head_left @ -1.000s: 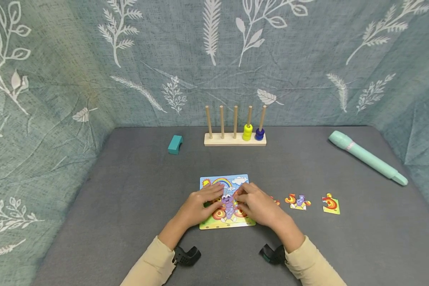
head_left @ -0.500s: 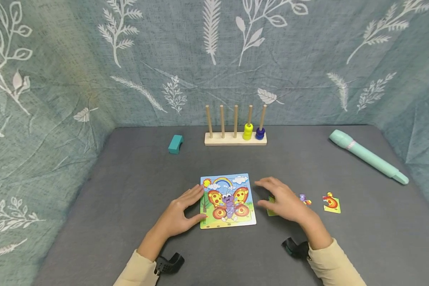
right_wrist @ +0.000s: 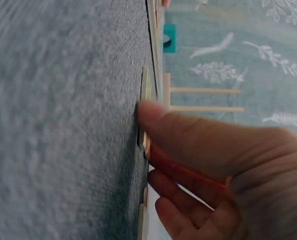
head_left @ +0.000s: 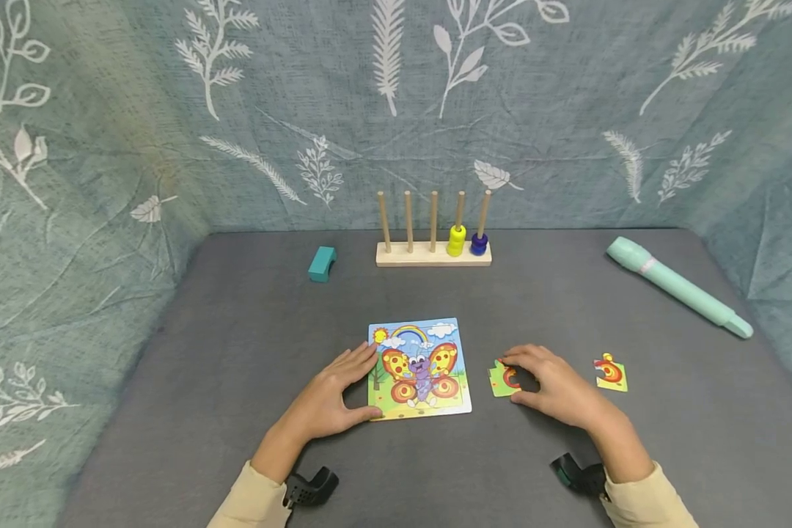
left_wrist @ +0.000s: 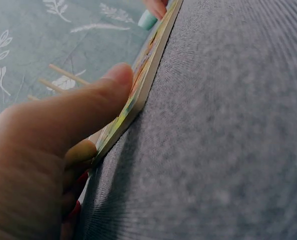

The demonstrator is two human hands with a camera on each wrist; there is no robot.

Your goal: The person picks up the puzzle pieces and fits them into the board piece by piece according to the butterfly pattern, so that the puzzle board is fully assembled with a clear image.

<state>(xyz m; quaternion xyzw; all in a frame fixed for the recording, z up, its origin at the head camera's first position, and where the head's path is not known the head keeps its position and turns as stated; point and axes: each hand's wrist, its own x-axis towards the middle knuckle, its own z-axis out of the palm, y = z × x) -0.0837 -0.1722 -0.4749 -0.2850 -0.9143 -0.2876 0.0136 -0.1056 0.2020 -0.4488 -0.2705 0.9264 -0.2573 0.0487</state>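
Note:
A square butterfly puzzle (head_left: 422,370) lies on the grey table, with its picture filled across the board. My left hand (head_left: 326,396) rests along its left side, fingers straight, thumb at the near left corner; the left wrist view shows this thumb (left_wrist: 101,102) lying over the board's edge. To the right, my right hand (head_left: 557,385) has thumb and fingertips at opposite edges of a green and orange puzzle piece (head_left: 499,380), pinching it flat on the table. In the right wrist view the thumb touches that piece (right_wrist: 147,85). Another puzzle piece (head_left: 611,373) lies farther right.
At the back stands a wooden peg rack (head_left: 433,254) with yellow and blue rings on two pegs. A teal block (head_left: 322,264) lies back left, and a mint-green tube-shaped object (head_left: 680,287) back right. A patterned cloth (head_left: 396,117) hangs behind the table.
Both hands have drawn apart from the puzzle's middle, the left to its left edge. The right has moved rightward onto the loose piece and now covers the purple-patterned one.

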